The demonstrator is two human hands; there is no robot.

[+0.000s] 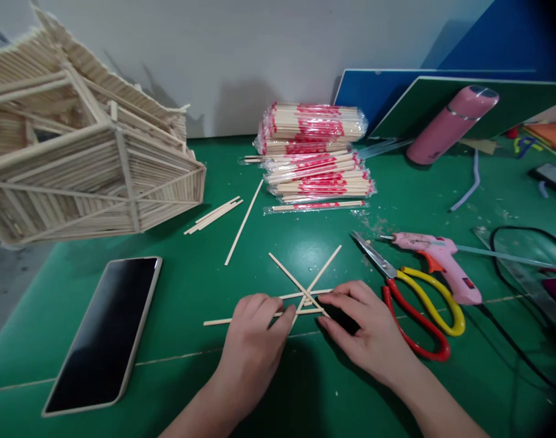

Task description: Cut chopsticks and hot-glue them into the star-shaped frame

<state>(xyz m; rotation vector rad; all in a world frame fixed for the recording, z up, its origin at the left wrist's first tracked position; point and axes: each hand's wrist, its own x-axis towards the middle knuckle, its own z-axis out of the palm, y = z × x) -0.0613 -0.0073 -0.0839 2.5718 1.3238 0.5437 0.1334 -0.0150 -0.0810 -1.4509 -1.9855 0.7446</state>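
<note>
In front of me, two wooden chopsticks (pixel 324 267) cross in an X, lying over other chopsticks (pixel 218 322) set roughly level on the green table. My left hand (pixel 255 334) is closed, its thumb and forefinger pinching the lower left end of one crossed chopstick. The lower right end of the other crossed chopstick (pixel 287 272) sits between the thumb and fingers of my right hand (pixel 367 325). My left fingers cover part of the level chopsticks. Beyond the hands lie a single loose chopstick (pixel 244 222) and a small group of cut sticks (pixel 216 214).
A model house of sticks (pixel 127 176) stands at left above a phone (pixel 102 334). Wrapped chopstick bundles (pixel 314 128) lie at the back. Scissors (pixel 392 274) and a pink glue gun (pixel 442 255) with a cord are right of my hand; a pink bottle (pixel 451 125) stands behind.
</note>
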